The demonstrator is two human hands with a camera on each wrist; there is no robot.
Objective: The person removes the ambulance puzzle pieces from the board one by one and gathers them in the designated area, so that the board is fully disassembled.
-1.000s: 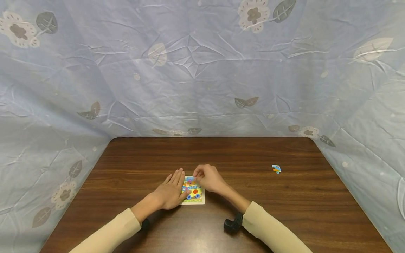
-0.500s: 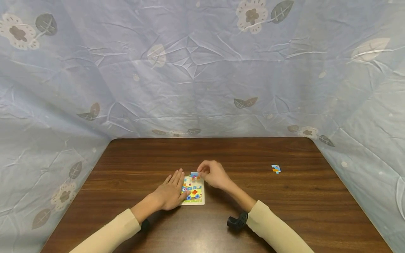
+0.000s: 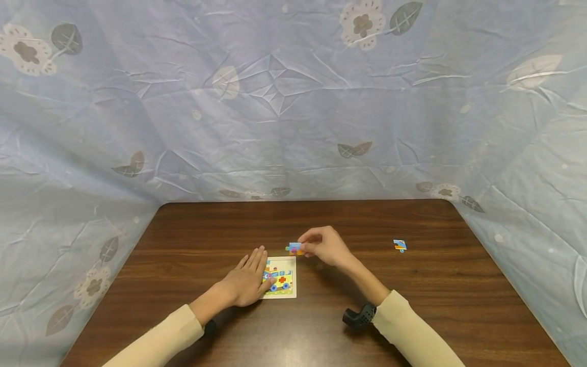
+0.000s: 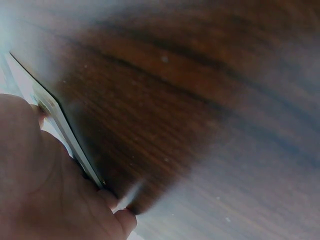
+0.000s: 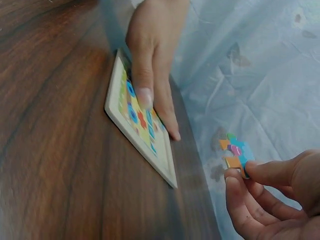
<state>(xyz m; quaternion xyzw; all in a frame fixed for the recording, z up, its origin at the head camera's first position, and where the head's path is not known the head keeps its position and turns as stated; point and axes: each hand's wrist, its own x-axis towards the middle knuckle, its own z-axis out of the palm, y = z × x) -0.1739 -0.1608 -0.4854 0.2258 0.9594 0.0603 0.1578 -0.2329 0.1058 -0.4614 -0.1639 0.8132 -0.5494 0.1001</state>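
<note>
A puzzle board [image 3: 288, 294] with a pale frame and a picture of a yellow vehicle with a red cross lies on the table. My left hand [image 3: 245, 280] rests on its left part with straight fingers, hiding that side. Just past the board's far right corner, my right hand [image 3: 327, 247] pinches a puzzle piece [image 3: 295, 248] by its right edge between thumb and fingers. In the right wrist view that puzzle piece [image 5: 242, 151] shows blue, orange and green, with a pink spot. Bare pale backing [image 3: 286, 263] shows along the board's upper right.
A second puzzle piece [image 3: 400, 245], blue and orange, lies apart on the right side of the brown wooden table [image 3: 435, 295]. A floral curtain [image 3: 284, 127] hangs behind the table and along both sides. A black wrist device [image 3: 359, 316] sits below the right sleeve.
My right hand has lifted the puzzle piece out of the board's upper part and carried it away, back and to the right. The left hand has stayed on the board.
</note>
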